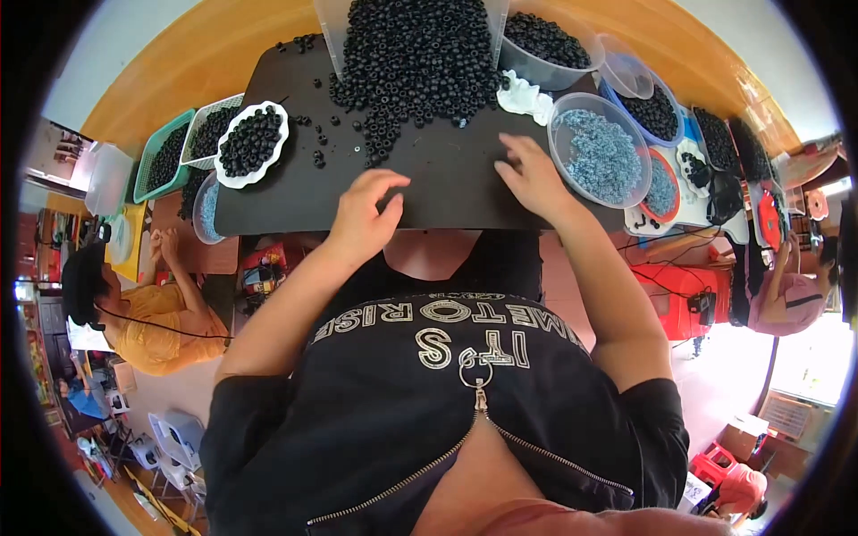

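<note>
Black beads lie heaped at the mouth of one clear bin and spill across the desk; the spill's long axis runs from the bin toward the person, its tip just ahead of the left grip. The left grip is therefore nearer; the right grip stands right of the spill, close beside one round tub of blue beads. Both grips are open – thumb and fingers parted, nothing visibly held. Count: two grips, one white scalloped dish at left, one crumpled white item – beads too numerous to count.
</note>
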{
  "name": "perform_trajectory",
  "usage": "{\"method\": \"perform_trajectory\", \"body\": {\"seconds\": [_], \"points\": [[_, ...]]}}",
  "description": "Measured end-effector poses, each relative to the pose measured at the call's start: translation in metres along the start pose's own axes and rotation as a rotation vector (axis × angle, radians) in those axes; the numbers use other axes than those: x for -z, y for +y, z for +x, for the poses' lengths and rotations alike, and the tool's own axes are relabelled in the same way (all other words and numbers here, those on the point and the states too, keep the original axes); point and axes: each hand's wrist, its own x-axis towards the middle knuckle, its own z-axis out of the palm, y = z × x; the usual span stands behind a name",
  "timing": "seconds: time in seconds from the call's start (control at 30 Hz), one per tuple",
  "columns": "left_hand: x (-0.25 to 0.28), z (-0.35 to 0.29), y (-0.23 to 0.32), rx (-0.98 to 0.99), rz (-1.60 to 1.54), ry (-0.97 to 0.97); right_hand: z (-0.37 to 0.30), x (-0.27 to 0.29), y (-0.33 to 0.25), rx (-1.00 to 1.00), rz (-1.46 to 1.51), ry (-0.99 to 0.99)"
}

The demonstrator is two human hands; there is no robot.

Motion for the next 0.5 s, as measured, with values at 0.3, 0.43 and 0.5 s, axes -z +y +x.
{"method": "perform_trajectory", "body": {"seconds": [0.3, 0.43, 0.5], "points": [[-0.029, -0.012, -0.037, -0.116, 0.202, 0.012, 0.070, -0.056, 0.029, 0.056, -0.366, 0.404], [-0.035, -0.004, -0.031, -0.079, 0.270, -0.005, 0.080, -0.057, 0.021, 0.072, -0.473, 0.303], [-0.038, 0.001, -0.029, -0.080, 0.286, -0.019, 0.076, -0.058, 0.020, 0.104, -0.471, 0.319]]}}
